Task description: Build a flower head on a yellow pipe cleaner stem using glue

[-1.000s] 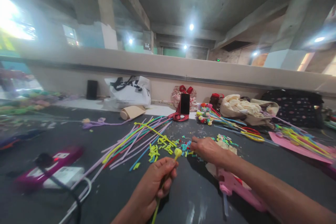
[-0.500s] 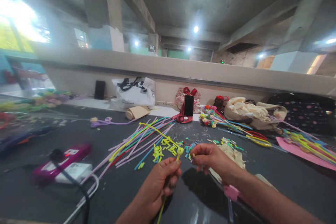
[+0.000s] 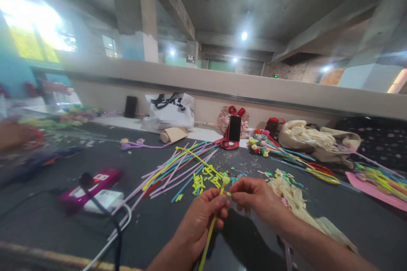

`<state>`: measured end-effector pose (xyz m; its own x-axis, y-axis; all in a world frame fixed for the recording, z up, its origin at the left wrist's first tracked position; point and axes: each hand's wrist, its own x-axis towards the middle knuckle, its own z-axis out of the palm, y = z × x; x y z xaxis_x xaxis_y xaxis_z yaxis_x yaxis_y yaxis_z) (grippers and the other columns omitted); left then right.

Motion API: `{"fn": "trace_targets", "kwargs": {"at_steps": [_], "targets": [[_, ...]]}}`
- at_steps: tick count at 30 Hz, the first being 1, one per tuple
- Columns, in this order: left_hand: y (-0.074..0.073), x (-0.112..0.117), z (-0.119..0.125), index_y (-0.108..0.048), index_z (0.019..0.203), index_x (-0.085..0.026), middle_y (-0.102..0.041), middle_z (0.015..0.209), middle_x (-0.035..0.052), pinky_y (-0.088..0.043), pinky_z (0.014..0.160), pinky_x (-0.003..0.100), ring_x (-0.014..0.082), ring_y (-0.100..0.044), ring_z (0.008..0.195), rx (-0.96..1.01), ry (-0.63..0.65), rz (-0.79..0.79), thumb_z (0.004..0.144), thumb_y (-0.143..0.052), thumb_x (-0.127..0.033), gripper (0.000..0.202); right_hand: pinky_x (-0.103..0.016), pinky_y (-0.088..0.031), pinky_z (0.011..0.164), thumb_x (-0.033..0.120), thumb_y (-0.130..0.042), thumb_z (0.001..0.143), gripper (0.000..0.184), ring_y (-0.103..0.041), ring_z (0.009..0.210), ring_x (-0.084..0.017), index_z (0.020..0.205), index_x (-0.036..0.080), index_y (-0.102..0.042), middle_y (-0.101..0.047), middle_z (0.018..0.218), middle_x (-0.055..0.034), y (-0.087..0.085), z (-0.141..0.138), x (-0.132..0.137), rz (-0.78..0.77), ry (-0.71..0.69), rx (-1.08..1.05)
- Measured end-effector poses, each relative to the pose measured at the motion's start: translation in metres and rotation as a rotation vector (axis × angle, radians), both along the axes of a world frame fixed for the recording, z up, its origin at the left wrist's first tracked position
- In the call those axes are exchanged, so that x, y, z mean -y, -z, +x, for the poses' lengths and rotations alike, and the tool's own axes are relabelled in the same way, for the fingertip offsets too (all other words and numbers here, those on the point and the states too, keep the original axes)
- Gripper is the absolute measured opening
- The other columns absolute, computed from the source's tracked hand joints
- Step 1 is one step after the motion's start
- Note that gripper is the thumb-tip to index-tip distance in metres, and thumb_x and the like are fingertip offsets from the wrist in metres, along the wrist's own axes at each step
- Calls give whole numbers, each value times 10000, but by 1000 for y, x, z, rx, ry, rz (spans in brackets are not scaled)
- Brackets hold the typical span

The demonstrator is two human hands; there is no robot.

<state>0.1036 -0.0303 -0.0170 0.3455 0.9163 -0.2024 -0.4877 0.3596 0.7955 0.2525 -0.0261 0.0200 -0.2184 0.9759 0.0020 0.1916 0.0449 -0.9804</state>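
My left hand (image 3: pixel 203 216) is closed around a long yellow pipe cleaner (image 3: pixel 207 243), which slants up through the fingers. Its top ends in a small pale-yellow bud (image 3: pixel 226 180) above the thumb. Close beside it, my right hand (image 3: pixel 254 197) has thumb and forefinger pinched on a short yellow piece (image 3: pixel 229 194), almost touching the stem. Just beyond lie cut yellow pieces (image 3: pixel 199 183) in a loose pile, with small blue bits (image 3: pixel 238 176) to their right. Long lilac, yellow and blue pipe cleaners (image 3: pixel 178 171) lie in a bundle to the left.
A magenta box (image 3: pixel 104 182) with a white adapter (image 3: pixel 103 200) and cables sits at left. Scissors (image 3: pixel 229 144) lie by a propped phone (image 3: pixel 234 128). Finished flowers (image 3: pixel 259 144), cream cloth (image 3: pixel 291 194) and a pink sheet (image 3: pixel 375 190) are at right. A blurred hand (image 3: pixel 14 135) shows far left.
My right hand has come closer to my left, bringing the short yellow piece up to the stem. The camera has turned slightly left, so the scene sits further right.
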Motion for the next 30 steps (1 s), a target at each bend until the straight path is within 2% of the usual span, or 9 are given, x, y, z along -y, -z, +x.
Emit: {"fn": "trace_targets", "kwargs": {"at_steps": [9, 15, 20, 30], "targets": [[-2, -1, 0, -543, 652, -134, -550, 534, -42, -343, 308, 80, 10, -440, 365, 35, 20, 9, 690, -629, -163, 98, -163, -340, 379, 201, -589, 630, 69, -461, 430, -60, 668, 146, -605, -563, 525, 53, -1, -7, -1, 18, -39, 36], [-1, 0, -1, -545, 646, -136, -549, 513, -35, -345, 297, 92, 23, -451, 359, 67, 42, 1, 703, -588, -145, 72, -159, -366, 395, 257, -624, 660, 127, -467, 430, -53, 655, 132, -602, -571, 535, 40, 0, -2, -2, -66, -177, -74], [1, -1, -3, -553, 615, -127, -537, 473, -36, -337, 279, 115, 22, -402, 300, 99, 95, 11, 676, -601, -167, 87, -146, -373, 397, 256, -671, 659, 145, -507, 444, -52, 673, 121, -619, -614, 575, 12, 4, 1, -6, -170, -266, -182], [-2, 2, -2, -552, 620, -135, -547, 466, -40, -321, 272, 97, 16, -402, 313, 159, 46, 31, 648, -628, -182, 94, -146, -406, 404, 212, -697, 651, 148, -542, 456, -59, 699, 117, -595, -623, 589, 2, 4, 0, -9, -265, -309, -334]]}}
